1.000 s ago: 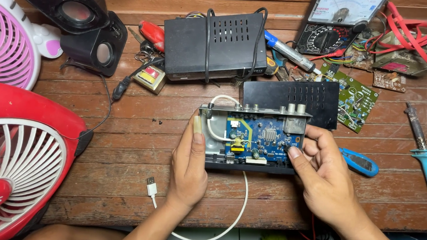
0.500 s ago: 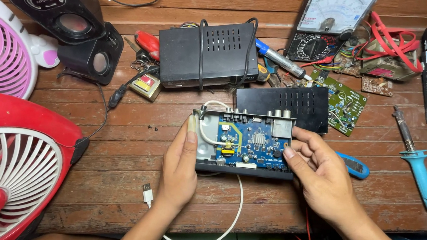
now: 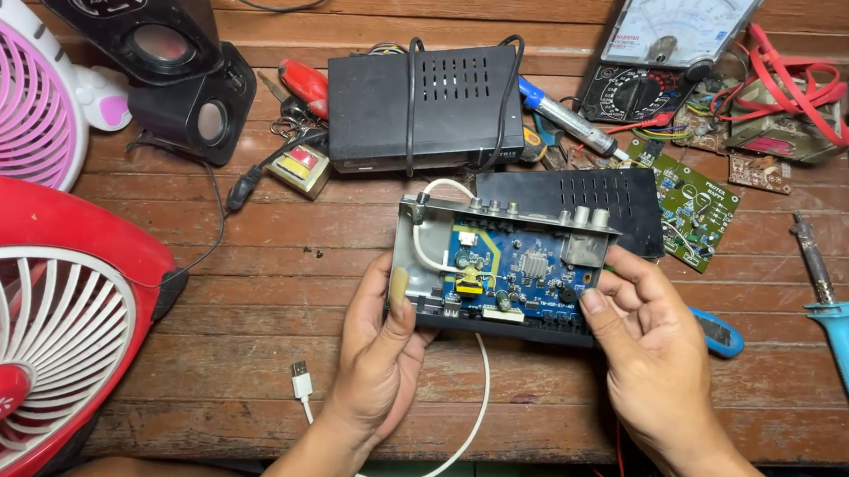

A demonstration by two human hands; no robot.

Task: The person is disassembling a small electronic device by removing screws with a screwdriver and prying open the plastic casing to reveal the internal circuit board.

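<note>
An opened set-top box (image 3: 502, 269), a shallow metal tray with a glossy blue circuit board inside, lies on the plank-wood worktop (image 3: 274, 258), clamped at its two ends between the hands. The left hand (image 3: 382, 350) grips the left wall, thumb over the rim; the right hand (image 3: 650, 359) holds the right end, fingertips on the board. Its black slotted lid (image 3: 587, 195) lies just behind. Compared with a moment earlier, the grip is unchanged; only the view has shifted slightly.
</note>
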